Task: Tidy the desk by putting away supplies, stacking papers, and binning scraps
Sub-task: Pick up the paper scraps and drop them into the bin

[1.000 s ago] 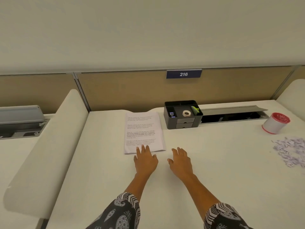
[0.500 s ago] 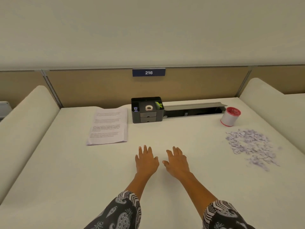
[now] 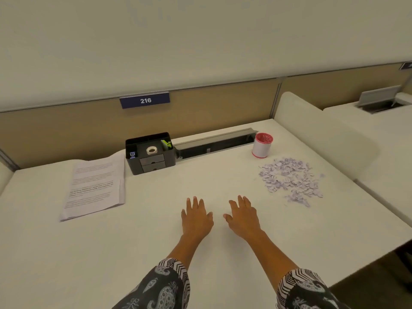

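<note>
Left hand and right hand lie flat on the table, fingers spread wide, holding nothing. Paper scraps sit ahead-right of the right fingers, near them; red-rimmed cup is just beyond the scraps. Scraps are probably featherlight, loose and easily scattered, so sweep them together and scoop from the sides. Paper stack lies ahead-left of the left fingers and looks floppy; lift it by the edges. Organizer is farther ahead.

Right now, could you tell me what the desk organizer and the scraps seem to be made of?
The desk organizer looks like matte black plastic: moulded compartments, dull sheen. The scraps look like thin paper: pale, faintly marked, torn small.
</note>
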`<state>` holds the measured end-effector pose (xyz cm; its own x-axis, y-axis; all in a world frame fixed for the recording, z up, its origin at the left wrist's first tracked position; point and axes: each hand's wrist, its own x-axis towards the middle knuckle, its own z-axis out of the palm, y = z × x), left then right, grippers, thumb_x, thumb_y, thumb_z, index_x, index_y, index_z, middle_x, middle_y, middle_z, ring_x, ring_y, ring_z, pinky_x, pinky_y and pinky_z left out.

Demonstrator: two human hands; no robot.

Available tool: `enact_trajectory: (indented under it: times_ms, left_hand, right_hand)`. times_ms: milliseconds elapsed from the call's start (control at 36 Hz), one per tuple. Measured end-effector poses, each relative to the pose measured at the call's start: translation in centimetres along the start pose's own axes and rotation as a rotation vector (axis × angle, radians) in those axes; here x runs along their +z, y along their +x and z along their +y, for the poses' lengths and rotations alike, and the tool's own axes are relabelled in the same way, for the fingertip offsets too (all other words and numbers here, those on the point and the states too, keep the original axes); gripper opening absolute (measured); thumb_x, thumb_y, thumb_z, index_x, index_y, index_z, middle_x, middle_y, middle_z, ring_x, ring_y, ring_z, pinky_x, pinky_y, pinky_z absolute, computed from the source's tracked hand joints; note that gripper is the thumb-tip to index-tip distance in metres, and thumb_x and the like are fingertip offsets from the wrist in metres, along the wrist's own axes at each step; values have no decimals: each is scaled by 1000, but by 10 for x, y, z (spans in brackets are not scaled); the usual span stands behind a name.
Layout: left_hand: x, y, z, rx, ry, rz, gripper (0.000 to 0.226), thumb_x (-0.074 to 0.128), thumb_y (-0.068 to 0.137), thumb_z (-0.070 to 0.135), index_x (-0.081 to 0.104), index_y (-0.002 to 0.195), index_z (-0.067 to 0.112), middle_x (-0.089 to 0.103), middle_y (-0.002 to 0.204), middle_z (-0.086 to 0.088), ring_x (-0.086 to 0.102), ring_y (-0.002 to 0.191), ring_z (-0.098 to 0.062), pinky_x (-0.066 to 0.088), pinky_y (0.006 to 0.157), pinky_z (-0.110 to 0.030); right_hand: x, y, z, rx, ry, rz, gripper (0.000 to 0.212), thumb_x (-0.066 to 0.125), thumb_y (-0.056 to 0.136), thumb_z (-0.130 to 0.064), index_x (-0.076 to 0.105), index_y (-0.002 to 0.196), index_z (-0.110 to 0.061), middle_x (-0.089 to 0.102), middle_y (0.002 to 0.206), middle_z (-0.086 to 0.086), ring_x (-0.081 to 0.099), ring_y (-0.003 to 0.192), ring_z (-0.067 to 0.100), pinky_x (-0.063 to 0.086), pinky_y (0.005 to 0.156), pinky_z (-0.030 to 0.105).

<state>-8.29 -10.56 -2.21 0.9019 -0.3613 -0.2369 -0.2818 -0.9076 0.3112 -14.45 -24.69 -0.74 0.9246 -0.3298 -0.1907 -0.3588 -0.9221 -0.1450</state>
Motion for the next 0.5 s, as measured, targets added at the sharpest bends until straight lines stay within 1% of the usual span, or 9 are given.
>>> enact_trajectory:
  times_ms: [222,500]
  left_hand:
    - [5,29,18,79,14,-27,63,29,102,46,12,154,14,2,163,-8,-6,149,-29,7,119,-48]
    - [15,53,33,144,25,-93,65,27,103,47,8,154,13,1,163,-7,-6,149,-27,6,119,-47]
  right_hand:
    - [1,13,21,64,18,-21,57,35,99,-45,24,149,-18,10,159,13,3,148,29,20,116,45]
    - [4,34,37,98,41,-27,57,36,99,-45,24,149,-18,10,159,13,3,148,28,20,115,44]
